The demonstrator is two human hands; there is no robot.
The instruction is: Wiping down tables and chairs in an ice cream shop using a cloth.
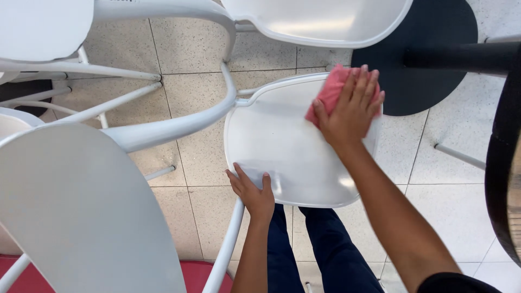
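A white plastic chair seat (282,146) lies below me in the middle of the view. My right hand (351,106) presses flat on a pink cloth (331,89) at the seat's far right corner, fingers spread over it. My left hand (252,192) grips the near left edge of the seat, thumb on top, beside the chair's curved white armrest (179,125). My dark blue trouser legs show under the seat's near edge.
Other white chairs stand at the top (320,21), top left (43,27) and left (81,211). A black round table base (418,81) with its dark post sits at the right on the speckled tile floor (450,201). A dark table edge (504,179) runs down the right side.
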